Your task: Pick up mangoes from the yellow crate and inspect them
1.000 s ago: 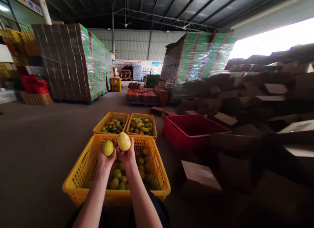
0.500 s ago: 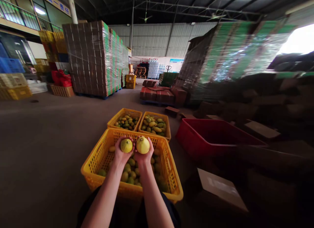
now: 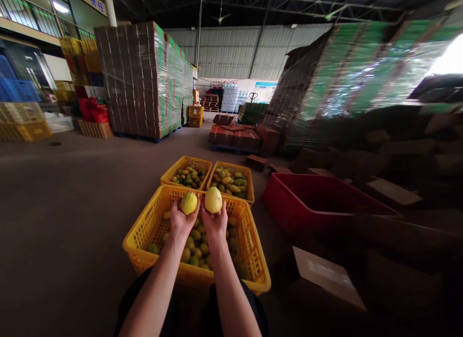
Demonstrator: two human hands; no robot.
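Observation:
My left hand [image 3: 183,216] cups a yellow-green fruit [image 3: 189,203], ribbed lengthwise like a small papaya. Beside it, my right hand [image 3: 216,220] has its fingers around a paler, smoother yellow papaya [image 3: 213,200] with small dark marks. Both fruits are held up side by side above a large yellow plastic crate [image 3: 139,252], close to its far side. Green and yellow papayas [image 3: 197,247] lie inside that crate, partly hidden under my forearms.
Behind stand two smaller yellow crates, left [image 3: 166,176] and right [image 3: 250,182], filled with similar fruit. A red tub [image 3: 285,209] is at the right, near cardboard boxes [image 3: 325,274]. Wrapped carton stacks [image 3: 126,81] rise farther back.
Both hands have risen slightly and moved apart a little. The fruits have turned, so their sides show more and the left one's ribs are visible. The view has shifted slightly.

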